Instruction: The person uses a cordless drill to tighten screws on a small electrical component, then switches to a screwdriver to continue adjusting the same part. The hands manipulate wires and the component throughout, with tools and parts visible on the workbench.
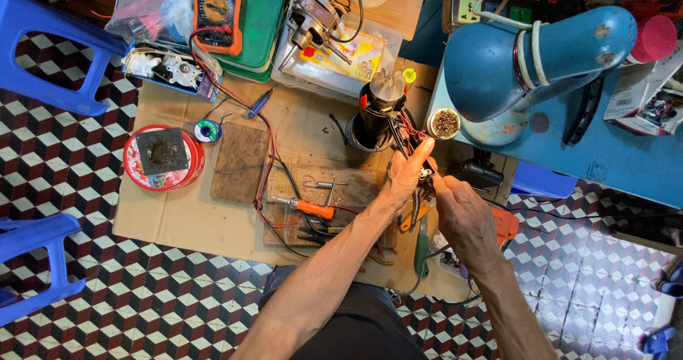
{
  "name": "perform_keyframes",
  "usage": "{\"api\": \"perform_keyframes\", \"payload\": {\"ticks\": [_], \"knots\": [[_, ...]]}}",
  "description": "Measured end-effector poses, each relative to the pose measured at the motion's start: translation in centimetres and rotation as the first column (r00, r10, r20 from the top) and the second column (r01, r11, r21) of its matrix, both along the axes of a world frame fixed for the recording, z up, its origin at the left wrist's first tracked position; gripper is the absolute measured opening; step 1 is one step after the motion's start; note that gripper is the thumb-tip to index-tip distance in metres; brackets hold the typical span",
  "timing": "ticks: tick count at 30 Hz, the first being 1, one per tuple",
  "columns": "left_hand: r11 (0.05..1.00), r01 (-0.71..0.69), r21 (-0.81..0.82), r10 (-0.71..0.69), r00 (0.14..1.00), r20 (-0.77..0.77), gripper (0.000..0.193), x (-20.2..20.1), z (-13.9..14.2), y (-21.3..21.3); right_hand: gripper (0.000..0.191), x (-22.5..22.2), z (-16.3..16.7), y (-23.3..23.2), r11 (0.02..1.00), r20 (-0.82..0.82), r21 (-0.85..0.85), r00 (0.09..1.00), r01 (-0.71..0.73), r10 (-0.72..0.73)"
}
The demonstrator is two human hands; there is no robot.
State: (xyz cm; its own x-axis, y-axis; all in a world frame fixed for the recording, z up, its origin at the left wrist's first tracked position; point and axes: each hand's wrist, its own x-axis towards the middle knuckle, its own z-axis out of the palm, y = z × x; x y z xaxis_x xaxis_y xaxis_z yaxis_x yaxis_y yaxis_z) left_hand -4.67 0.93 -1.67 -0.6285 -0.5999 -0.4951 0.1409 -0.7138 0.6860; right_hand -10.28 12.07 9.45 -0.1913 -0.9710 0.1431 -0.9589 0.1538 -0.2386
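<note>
A: Head view: surroundings?

B: An orange-handled screwdriver point(307, 207) lies left of the hands; a solder tin point(445, 124) and a blue fan housing point(530, 65) stand beyond, a multimeter point(218, 11) at far left.

A: Surface?

B: Cardboard sheet point(178, 210) on a chequered tile floor point(128, 296).

A: Work item?

B: A small wired part point(425, 175) (details too small to tell), just near the black motor point(377, 114); its wires run far-left. Left hand point(405, 175) grasps it; right hand point(462, 214) pinches at it.

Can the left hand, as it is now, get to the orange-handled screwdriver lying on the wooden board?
Probably yes. The left hand is at the wired part, and the orange-handled screwdriver lies in the open on the wooden board, beside the left forearm. Only loose wires run near it; nothing covers it.
</note>
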Motion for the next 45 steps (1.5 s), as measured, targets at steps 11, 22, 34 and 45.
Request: {"api": "perform_keyframes", "payload": {"ticks": [11, 22, 34, 45], "knots": [[0.995, -0.005, 0.096, 0.001, 0.999, 0.044, 0.05, -0.5, -1.1, 0.8, 0.02, 1.5, 0.8, -1.8, 0.857, 0.559, 0.129, 0.677, 0.499, -0.478], [0.997, -0.063, 0.04, 0.062, 0.997, 0.047, 0.046, -1.3, -2.0, 2.1, 0.02, 1.1, 0.3, -3.6, 0.648, 0.724, 0.286, 0.283, 0.706, -0.629], [0.995, -0.026, -0.095, 0.046, 0.977, 0.209, 0.063, -1.4, -2.8, 0.7, 0.022, 1.6, -0.8, -2.1, 0.71, 0.89, 0.222, 0.159, 0.669, -0.428], [0.993, -0.047, -0.111, 0.058, 0.993, 0.105, 0.046, 0.2, -0.2, -0.2, 0.03, -0.1, -2.2, -0.4, 0.613, 0.77, 0.605, -0.178, 0.508, -0.612]]}}
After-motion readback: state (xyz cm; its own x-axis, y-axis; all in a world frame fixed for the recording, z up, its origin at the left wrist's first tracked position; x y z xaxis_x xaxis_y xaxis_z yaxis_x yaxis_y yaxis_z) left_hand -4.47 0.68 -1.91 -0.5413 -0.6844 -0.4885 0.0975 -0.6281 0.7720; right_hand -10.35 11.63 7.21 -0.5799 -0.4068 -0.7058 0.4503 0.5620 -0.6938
